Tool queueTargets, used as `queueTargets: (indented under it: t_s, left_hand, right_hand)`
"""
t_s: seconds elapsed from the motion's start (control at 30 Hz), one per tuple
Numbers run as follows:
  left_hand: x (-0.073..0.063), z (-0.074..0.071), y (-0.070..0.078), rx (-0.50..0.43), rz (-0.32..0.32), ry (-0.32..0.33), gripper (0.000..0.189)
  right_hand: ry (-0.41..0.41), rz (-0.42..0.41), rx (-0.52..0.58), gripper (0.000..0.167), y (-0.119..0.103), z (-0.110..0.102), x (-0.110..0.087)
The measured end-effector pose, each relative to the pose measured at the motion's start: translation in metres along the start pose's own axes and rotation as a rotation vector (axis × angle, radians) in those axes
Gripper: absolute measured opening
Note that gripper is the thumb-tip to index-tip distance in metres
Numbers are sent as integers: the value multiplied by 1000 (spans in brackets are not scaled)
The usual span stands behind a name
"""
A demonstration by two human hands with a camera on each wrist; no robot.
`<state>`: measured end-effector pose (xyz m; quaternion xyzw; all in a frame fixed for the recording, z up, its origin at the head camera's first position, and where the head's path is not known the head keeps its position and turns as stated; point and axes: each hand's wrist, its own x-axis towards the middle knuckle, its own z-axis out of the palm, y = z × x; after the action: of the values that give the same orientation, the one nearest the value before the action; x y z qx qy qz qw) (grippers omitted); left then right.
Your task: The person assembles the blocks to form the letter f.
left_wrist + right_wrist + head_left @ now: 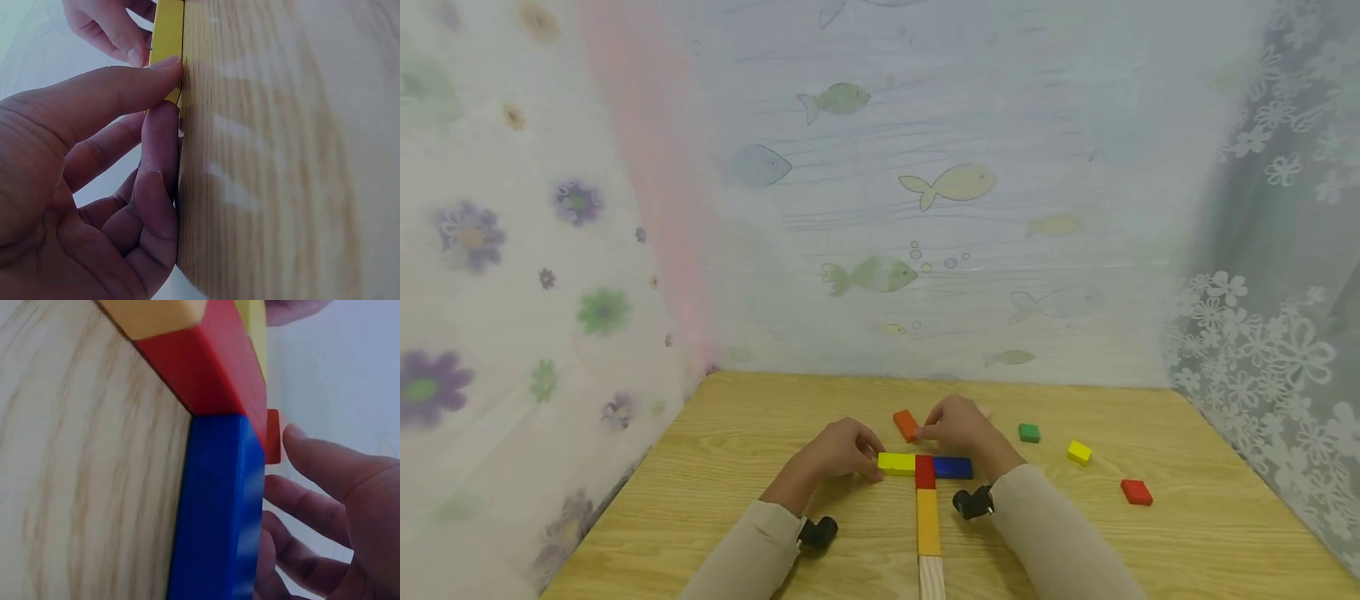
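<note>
On the table, a yellow block, a red block and a blue block form a row. My left hand pinches the yellow block's left end; in the left wrist view the thumb lies on its side. Beyond the row, my right hand has its fingertips right at the near end of an orange block. In the right wrist view that hand's thumb and fingers stand apart beside the orange block, partly hidden behind the red block.
A yellow-orange block and a plain wood block run from the red block toward me. Right of my right hand lie a green block, a small yellow block and another red block. Patterned curtains surround the table.
</note>
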<state>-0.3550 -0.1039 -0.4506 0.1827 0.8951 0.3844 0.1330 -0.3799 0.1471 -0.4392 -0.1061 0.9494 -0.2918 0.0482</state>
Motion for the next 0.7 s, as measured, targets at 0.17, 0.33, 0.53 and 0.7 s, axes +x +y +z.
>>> queueTargets:
  t_s: [0.17, 0.33, 0.53, 0.7]
  left_hand:
    - [1, 0, -2, 0, 4, 3, 28]
    - [1, 0, -3, 0, 4, 5, 29]
    - [-1, -1, -1, -12, 7, 3, 29]
    - [-1, 0, -1, -21, 14, 0, 29]
  right_hand:
    - [-16, 19, -3, 21, -4, 3, 1]
    - [-12, 36, 0, 20, -5, 4, 2]
    - [3, 53, 17, 21, -5, 5, 4]
    - [18, 66, 15, 22, -4, 6, 3]
